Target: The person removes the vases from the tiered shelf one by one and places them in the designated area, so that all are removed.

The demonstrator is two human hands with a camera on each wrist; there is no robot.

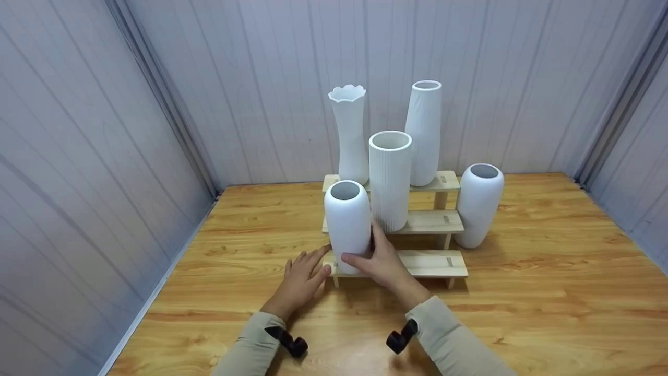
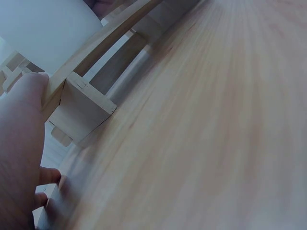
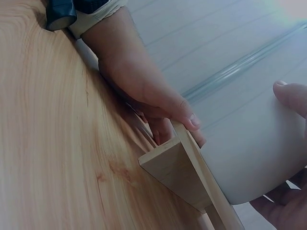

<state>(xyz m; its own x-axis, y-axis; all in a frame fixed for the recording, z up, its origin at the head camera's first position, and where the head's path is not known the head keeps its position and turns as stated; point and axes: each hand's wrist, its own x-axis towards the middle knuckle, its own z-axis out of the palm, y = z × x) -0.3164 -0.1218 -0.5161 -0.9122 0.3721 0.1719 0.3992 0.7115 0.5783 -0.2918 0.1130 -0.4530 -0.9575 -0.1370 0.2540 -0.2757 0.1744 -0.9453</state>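
From afar I saw the right hand (image 1: 385, 262) curled round a smooth, round-shouldered white vase (image 1: 348, 224) on the left end of the lowest pale-wood shelf (image 1: 430, 262); the left hand (image 1: 299, 283), fingers loosely extended, touched that end. A fluted cylindrical vase (image 1: 389, 183) stood behind.

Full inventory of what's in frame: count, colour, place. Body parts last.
Scalloped vase: 1, white, top step, left
Tapered vase: 1, white, top step, right
Ribbed vase: 1, white, middle step
Front smooth vase: 1, white, bottom step, left end
Side smooth vase: 1, white, right of the stand
Three-step stand: 1, pale wood, on the table
Table: 1, yellow-brown wood grain, underneath
Walls: 3, pale grey, back and both sides
Wrist devices: 2, black, at the cuffs
Sleeves: 2, beige, on the forearms
Left hand: 1, bare, touching the stand's left end
Right hand: 1, bare, gripping the front smooth vase
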